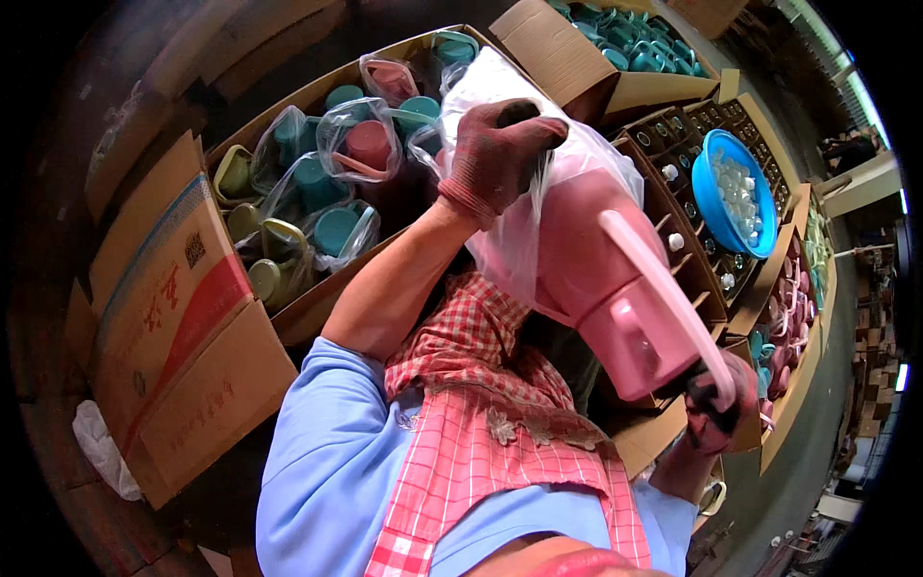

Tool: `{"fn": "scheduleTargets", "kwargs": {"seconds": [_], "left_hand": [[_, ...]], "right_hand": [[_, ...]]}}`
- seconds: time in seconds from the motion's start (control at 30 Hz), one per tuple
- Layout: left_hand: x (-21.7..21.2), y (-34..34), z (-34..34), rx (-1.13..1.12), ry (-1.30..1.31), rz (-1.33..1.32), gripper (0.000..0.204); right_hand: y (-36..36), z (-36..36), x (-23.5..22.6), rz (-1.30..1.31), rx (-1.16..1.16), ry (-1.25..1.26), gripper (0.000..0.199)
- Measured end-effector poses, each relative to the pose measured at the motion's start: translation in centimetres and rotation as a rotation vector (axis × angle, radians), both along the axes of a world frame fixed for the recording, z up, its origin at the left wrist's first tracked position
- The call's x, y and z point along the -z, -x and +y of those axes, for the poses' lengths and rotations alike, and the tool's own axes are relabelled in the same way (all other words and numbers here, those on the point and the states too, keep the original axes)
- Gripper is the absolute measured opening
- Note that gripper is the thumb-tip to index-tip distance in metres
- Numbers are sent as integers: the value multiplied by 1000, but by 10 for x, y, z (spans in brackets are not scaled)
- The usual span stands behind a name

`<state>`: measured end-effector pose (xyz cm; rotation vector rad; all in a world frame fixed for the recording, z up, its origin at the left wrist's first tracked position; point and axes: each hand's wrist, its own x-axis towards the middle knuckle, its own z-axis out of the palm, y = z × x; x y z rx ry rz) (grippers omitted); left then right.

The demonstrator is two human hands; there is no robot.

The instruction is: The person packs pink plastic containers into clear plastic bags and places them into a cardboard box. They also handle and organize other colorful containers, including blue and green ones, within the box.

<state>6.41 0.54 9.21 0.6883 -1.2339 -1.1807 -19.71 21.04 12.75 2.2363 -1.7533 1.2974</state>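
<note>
Red-checked apron (519, 438) and blue sleeve (312, 462) fill the foreground, just below a pink jug (625, 322) held tilted in midair by a worker. Well left of the jug stands printed cardboard (173, 298). Between that and the jug, a box (327, 291) holds bagged jugs (336, 229) in teal, pink and green. At the jug's upper left, the worker's gloved left hand (500, 159) is closed in a fist on a clear bag (527, 236) drawn over that end. From this fist the jug lies below and to the right, its long axis slanting down toward the lower right. Down there its handle (663, 288) ends at the gloved right hand (721, 404), fingers curled about the tip; this hand is nearer the jug's unbagged end. Above and right of the jug, a blue basin (707, 192) of clear pieces (738, 192) sits on a divided crate (694, 279). Farthest right are more pink wares (790, 317).
</note>
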Motion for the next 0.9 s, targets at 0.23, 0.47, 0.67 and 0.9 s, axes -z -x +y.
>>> {"fn": "scheduleTargets", "kwargs": {"seconds": [0.23,0.47,0.67,0.9], "left_hand": [[-29,30,94,171,936,-390,21],[-38,-107,95,120,489,-133,57],[39,-145,101,-243,464,-1064,72],[84,-146,32,-636,525,-1114,28]], "right_hand": [[-9,-29,23,-453,-254,-127,44],[-34,-68,11,-994,-513,-332,53],[-53,-128,-17,-1027,-572,-749,61],[-101,-187,-74,-599,-724,-701,54]]}}
